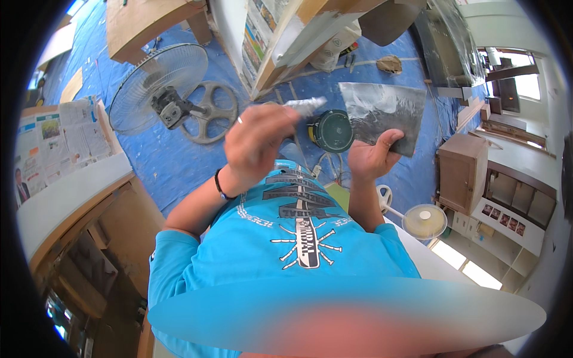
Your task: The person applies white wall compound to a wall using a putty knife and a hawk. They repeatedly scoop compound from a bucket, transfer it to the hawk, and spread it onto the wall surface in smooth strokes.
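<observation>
My left hand (pixel 259 140) is raised in front of my chest, fingers closed on a small whitish tube (pixel 307 106) that points right. My right hand (pixel 373 154) grips a thin, four-sided metal plate (pixel 379 107) by its lower part, thumb on its face; the plate is smeared pale and dark grey. Between my hands, lower down, a dark green round can (pixel 333 130) with some yellow on its side is visible.
A tipped fan (pixel 140 80) and a blue covering (pixel 155 179) are on the floor. A wooden table (pixel 137 30), newspaper-covered board (pixel 57 149), cardboard-edged white panel (pixel 274 53), wooden cabinet (pixel 459 173) and another fan (pixel 425 222) surround me.
</observation>
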The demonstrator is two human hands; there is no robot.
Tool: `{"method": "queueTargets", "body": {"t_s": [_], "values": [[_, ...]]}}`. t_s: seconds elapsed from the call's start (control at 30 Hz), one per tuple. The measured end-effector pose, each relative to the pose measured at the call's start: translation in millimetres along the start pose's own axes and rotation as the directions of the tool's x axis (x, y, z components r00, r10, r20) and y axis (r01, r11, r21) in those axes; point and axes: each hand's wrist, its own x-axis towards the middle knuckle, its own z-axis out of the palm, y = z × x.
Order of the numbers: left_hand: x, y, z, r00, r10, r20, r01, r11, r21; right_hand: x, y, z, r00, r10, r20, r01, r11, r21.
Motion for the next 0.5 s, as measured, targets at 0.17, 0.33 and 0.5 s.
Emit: {"method": "queueTargets", "body": {"t_s": [0.17, 0.33, 0.5], "values": [[-9, -48, 8, 0.535, -0.840, -0.086, 0.516, 0.406, -0.755, -11, -1, 19, 0.869, -0.262, 0.420, 0.295, 0.955, -0.013], [-39, -96, 16, 0.370, -0.742, 0.558, 0.553, -0.307, -0.775, -26, 6, 40, 0.550, -0.270, 0.790, 0.488, 0.872, -0.041], [-68, -85, 45, 0.221, -0.730, 0.646, 0.456, -0.509, -0.730, -35, 22, 47, 0.536, -0.152, 0.831, 0.387, 0.918, -0.082]]}}
